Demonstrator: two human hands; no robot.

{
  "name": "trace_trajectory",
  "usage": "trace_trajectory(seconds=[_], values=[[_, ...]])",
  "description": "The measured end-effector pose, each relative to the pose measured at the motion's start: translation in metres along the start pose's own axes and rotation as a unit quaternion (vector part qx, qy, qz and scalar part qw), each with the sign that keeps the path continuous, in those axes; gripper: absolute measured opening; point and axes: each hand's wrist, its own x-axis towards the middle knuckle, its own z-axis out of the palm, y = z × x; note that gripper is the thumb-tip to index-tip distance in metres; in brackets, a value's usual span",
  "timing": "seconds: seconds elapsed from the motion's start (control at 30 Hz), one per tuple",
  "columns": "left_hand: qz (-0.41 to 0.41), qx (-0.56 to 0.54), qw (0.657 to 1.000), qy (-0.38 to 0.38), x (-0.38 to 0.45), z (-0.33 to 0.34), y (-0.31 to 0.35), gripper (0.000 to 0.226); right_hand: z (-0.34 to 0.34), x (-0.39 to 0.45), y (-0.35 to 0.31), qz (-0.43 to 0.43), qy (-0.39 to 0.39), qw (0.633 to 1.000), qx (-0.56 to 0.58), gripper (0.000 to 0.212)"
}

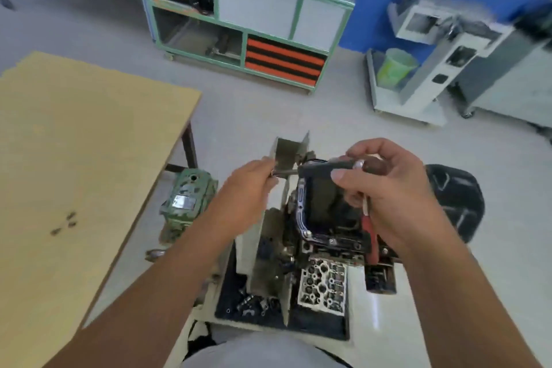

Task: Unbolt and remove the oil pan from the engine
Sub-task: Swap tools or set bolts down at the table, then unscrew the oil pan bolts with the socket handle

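Cylinder head (323, 285) is seen nearest, on the stand base. Above it, oil pan (325, 209) is seated on the engine (298, 248), opening upward, long axis near-to-far. Right hand (394, 188) fingers are clamped on a ratchet handle (370, 166); left hand (249, 185) fingers are pinched on its extension bar (286, 171). Open floor (254, 116) lies beyond; worktop (74, 158) edge is at left.

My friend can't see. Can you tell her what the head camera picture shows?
A person's two hands work over a small engine on a stand. The left hand pinches the end of a metal tool that lies across the black oil pan, while the right hand grips a dark handle and a red-handled tool. A wooden table stands at left.
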Motion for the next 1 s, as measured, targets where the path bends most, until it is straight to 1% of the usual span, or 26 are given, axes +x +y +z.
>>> trace_trajectory(seconds=[0.07,0.1,0.17,0.23,0.3,0.37,0.4,0.47,0.53,0.67,0.77,0.93,1.0], values=[[-0.008,-0.003,0.998,-0.06,0.009,0.024,0.033,0.025,-0.042,-0.006,-0.015,-0.017,-0.031,0.999,-0.037,0.031],[-0.014,-0.001,0.997,-0.077,0.011,0.036,0.045,0.022,-0.057,-0.006,-0.019,-0.025,-0.041,0.997,-0.058,0.032],[-0.033,0.001,0.996,-0.087,0.007,0.058,0.062,0.015,-0.081,-0.007,-0.022,-0.044,-0.05,0.991,-0.115,0.032],[-0.058,-0.02,0.996,-0.065,-0.001,0.07,0.07,0.011,-0.095,-0.004,-0.018,-0.075,-0.06,0.973,-0.211,0.03],[-0.064,-0.035,0.997,-0.01,-0.007,0.078,0.075,0.014,-0.109,0.002,-0.009,-0.107,-0.073,0.943,-0.308,0.025],[-0.076,-0.024,0.996,0.034,-0.011,0.084,0.073,0.019,-0.114,0.007,0.001,-0.129,-0.073,0.918,-0.369,0.019],[-0.084,-0.013,0.996,0.039,-0.014,0.087,0.071,0.019,-0.114,0.009,0.007,-0.139,-0.068,0.911,-0.381,0.015],[-0.099,0.008,0.995,0.016,-0.022,0.095,0.068,0.019,-0.109,0.009,0.018,-0.155,-0.059,0.906,-0.389,0.01],[-0.103,0.016,0.995,-0.003,-0.032,0.103,0.069,0.02,-0.102,0.007,0.025,-0.156,-0.066,0.902,-0.397,0.009],[-0.105,0.039,0.994,-0.009,-0.046,0.114,0.059,0.022,-0.09,0.004,0.033,-0.143,-0.074,0.886,-0.436,0.009],[-0.113,0.025,0.993,0.001,-0.054,0.117,0.054,0.02,-0.079,0.002,0.033,-0.133,-0.056,0.88,-0.453,0.011],[-0.098,-0.001,0.995,0.012,-0.055,0.121,0.05,0.021,-0.066,0.0,0.027,-0.099,-0.065,0.846,-0.52,0.019],[-0.081,-0.009,0.997,0.008,-0.055,0.121,0.049,0.022,-0.063,-0.002,0.025,-0.088,-0.058,0.84,-0.531,0.02]])
